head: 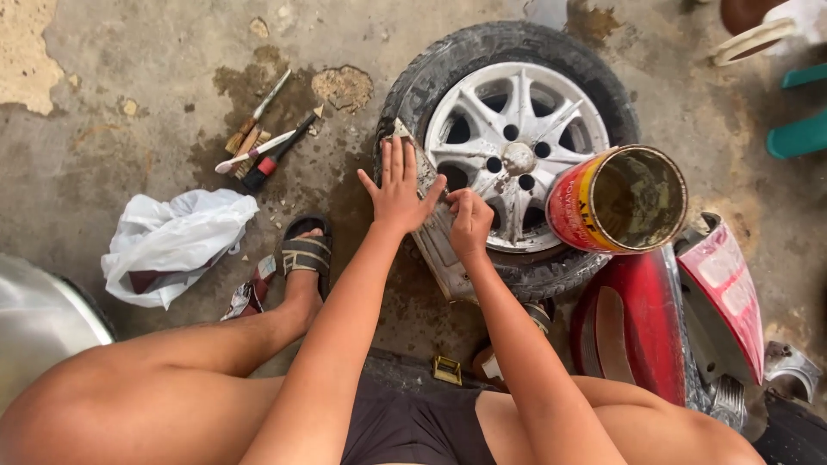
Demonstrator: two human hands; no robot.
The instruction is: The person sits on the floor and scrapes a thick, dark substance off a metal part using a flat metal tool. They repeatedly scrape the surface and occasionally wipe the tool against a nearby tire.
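Against wheel [517, 146]: left hand [398, 191] fingers spread flat on grey panel [438, 231]; right hand [469, 221] fingers closed, touching panel.

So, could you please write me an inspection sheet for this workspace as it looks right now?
Surface: stained, cracked concrete floor, dark wet patches near the wheel.
Job's things: grey panel piece leaning on a tyre with silver rim.
Clutter: brushes and tools, white plastic bag, open red and yellow can, red body parts.
Grips: left hand lies flat and open on the panel; right hand is closed in a pinch against it, contents hidden.
Cables: nothing seen.
Surroundings: metal basin edge, green plastic furniture.
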